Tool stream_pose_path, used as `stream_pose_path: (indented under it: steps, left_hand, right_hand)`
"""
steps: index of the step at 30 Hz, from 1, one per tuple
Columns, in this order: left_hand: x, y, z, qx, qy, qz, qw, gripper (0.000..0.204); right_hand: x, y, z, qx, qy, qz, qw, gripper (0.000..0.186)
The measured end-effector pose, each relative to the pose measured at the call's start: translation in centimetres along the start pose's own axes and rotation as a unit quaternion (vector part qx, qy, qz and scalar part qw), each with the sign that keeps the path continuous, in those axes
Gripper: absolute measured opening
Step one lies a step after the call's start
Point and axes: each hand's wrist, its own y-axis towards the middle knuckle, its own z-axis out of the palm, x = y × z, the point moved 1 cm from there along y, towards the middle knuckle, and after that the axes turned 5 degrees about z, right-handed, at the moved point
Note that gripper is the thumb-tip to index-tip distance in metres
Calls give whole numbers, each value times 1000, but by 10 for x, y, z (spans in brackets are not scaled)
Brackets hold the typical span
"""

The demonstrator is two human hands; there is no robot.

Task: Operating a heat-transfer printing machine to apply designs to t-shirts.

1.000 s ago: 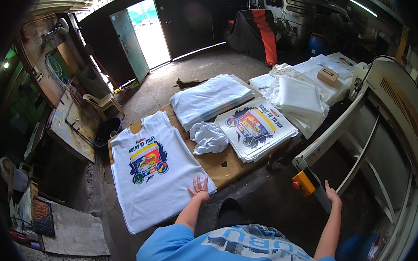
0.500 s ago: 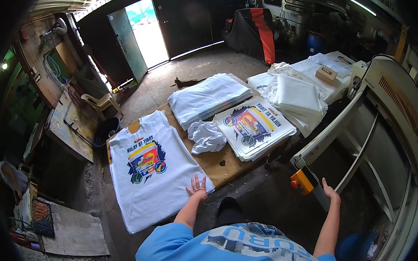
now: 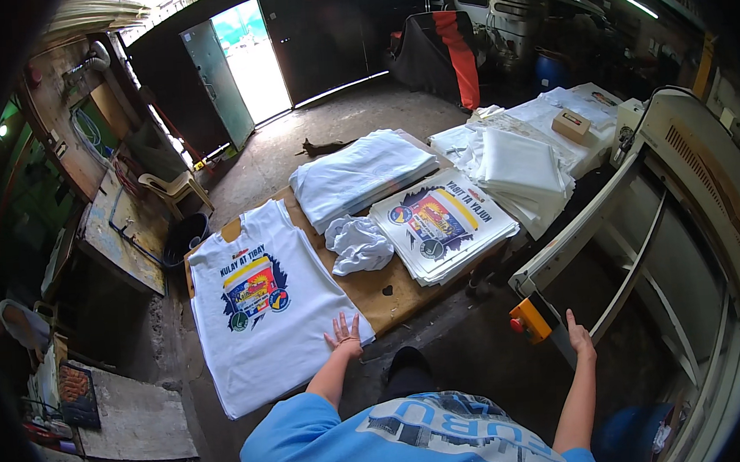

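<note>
My left hand [image 3: 343, 335] lies flat with spread fingers on the lower right corner of a white sleeveless shirt [image 3: 263, 348]. The shirt tops a stack and bears a colourful print on its chest. Off to the right, my right hand [image 3: 579, 337] has its fingers stretched out beside the metal frame of a large machine [image 3: 549, 254]; whether it touches the frame I cannot tell. An orange box with a red button [image 3: 531, 321] sits just left of that hand. Mirrored prints cover a stack of sheets [image 3: 446, 226] on the table. A crumpled white cloth [image 3: 360, 243] lies between the stacks.
A folded pile of white fabric [image 3: 358, 171] is at the table's far side. More white fabric [image 3: 518, 164] and a small cardboard box [image 3: 571, 125] lie to its right. A plastic chair [image 3: 174, 192] and a black bucket [image 3: 186, 240] stand left. An open door [image 3: 219, 83] is behind.
The whole view has shifted slightly, so most things sit a little farther left. My left hand stays flat on the shirt, and my right hand stays beside the machine.
</note>
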Motion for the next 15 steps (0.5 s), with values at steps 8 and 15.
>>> stream_pose_path:
  steps: [8, 15]
  left_hand:
    - [-1, 0, -1, 1, -3, -1, 1000, 108]
    - [-2, -2, -2, 2, 0, -2, 1000, 106]
  right_hand:
    - [5, -10, -5, -26, 9, -15, 1000, 92]
    - [0, -3, -1, -32, 18, -9, 999, 91]
